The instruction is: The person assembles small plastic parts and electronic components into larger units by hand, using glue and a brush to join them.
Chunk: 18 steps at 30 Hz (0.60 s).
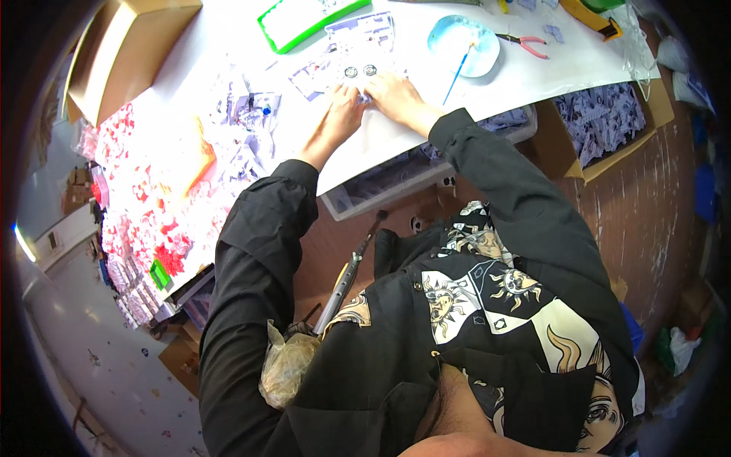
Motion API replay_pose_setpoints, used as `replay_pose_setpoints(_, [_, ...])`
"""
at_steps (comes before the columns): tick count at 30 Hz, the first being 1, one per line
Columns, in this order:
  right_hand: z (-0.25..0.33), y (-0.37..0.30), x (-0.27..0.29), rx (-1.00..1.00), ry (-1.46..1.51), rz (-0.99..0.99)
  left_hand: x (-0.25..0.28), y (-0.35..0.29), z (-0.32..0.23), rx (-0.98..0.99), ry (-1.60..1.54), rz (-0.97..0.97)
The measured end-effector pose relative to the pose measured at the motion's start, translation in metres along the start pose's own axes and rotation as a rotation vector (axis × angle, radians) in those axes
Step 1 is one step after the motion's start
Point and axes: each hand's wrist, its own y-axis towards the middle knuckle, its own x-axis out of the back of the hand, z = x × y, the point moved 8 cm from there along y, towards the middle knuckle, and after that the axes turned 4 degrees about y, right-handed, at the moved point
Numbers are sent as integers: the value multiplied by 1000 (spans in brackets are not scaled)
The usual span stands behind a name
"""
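Observation:
Side by side over the white table, my left hand (344,113) and my right hand (396,99) come together with fingers closed. A small purplish bit shows between the fingertips, too small and overexposed to name. Just beyond the fingers lie two small round black-and-silver parts (351,72). Behind them are flat clear packets (358,34) with pale contents. To the right of my right hand stands a pale blue bowl (487,57), a thin blue-handled brush (455,80) leaning over its rim.
Pliers (525,44) with red handles lie beyond the bowl. A green-rimmed tray (276,39) sits at the back. Red-and-white packets (145,198) heap up on the left beside a cardboard box (122,61). Below the table edge are a clear bin (365,202) and an open carton (560,145) of packets.

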Motion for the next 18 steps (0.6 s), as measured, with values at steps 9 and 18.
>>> replay_pose_setpoints(9, [2, 0, 13, -90, 75, 87, 21, 9, -8, 73, 38, 43])
replay_pose_setpoints(18, [-69, 35, 51, -550, 217, -425, 110, 97, 49, 261, 71, -329])
